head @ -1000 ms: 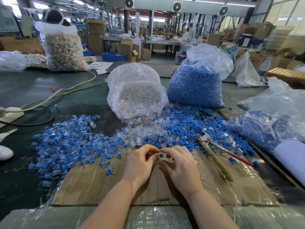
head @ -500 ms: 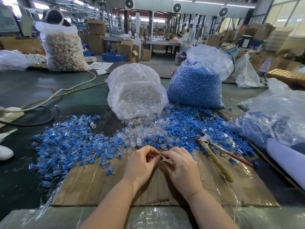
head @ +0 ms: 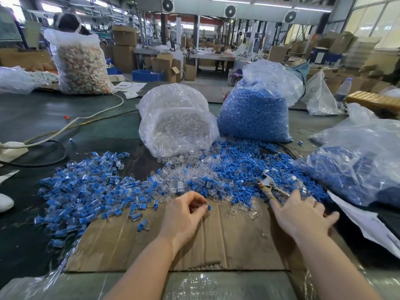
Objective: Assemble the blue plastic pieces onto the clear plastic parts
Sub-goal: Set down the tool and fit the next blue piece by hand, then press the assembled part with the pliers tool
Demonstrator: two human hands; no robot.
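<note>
Apart now, my right hand (head: pixel 302 215) reaches open toward loose parts; my left hand (head: pixel 184 215) pinches the blue-capped piece (head: pixel 209 207), ready to discard.

Factory floor: bulk parts bags (head: pixel 255 113), cartons (head: pixel 124 35)

- Bright, even daylight fills the hall, pouring in from the tall windows (head: pixel 376 20) on the right.
- Ceiling strip lights (head: pixel 242 0) add a cool white glow overhead.
- Glare sparkles on the clear plastic bag (head: pixel 175 118).
- Shadows on the cardboard (head: pixel 233 234) are soft and faint.
- The wide lens bends the edges, and the far background looks soft.
</note>
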